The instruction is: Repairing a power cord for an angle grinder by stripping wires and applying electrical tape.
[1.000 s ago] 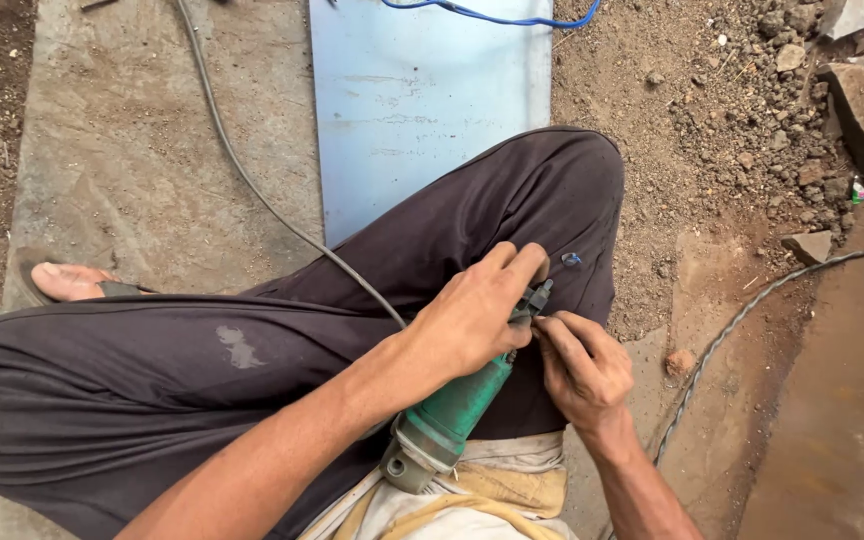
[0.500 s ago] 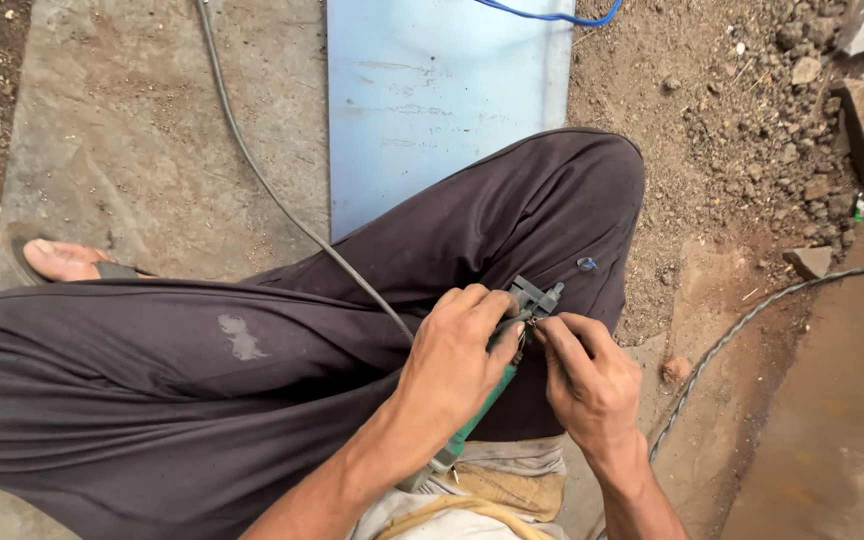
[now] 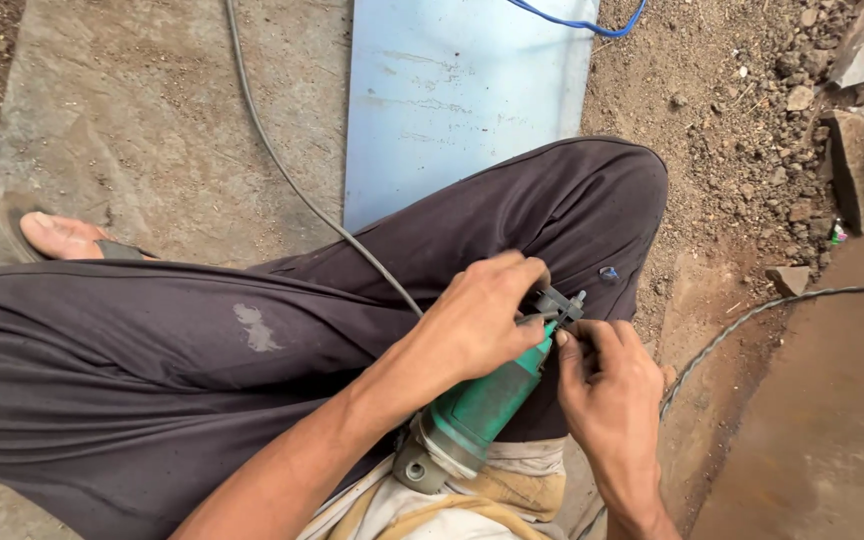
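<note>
A green angle grinder lies across my lap, against my dark trouser leg. My left hand wraps over the grinder's upper end, fingers curled around it. My right hand pinches the small dark metal fitting at that same end, with finger and thumb closed on it. The grinder's grey head points back toward my body. Its grey cord runs up across the concrete slab.
A pale blue metal sheet lies on the ground ahead of my knee, with a blue cable at its far edge. My foot in a sandal rests at the left. Loose dirt and stones lie right, a twisted wire crossing them.
My left hand has slid a little along the grinder, uncovering more of its green body. The right hand stays at the metal fitting. The view has shifted slightly.
</note>
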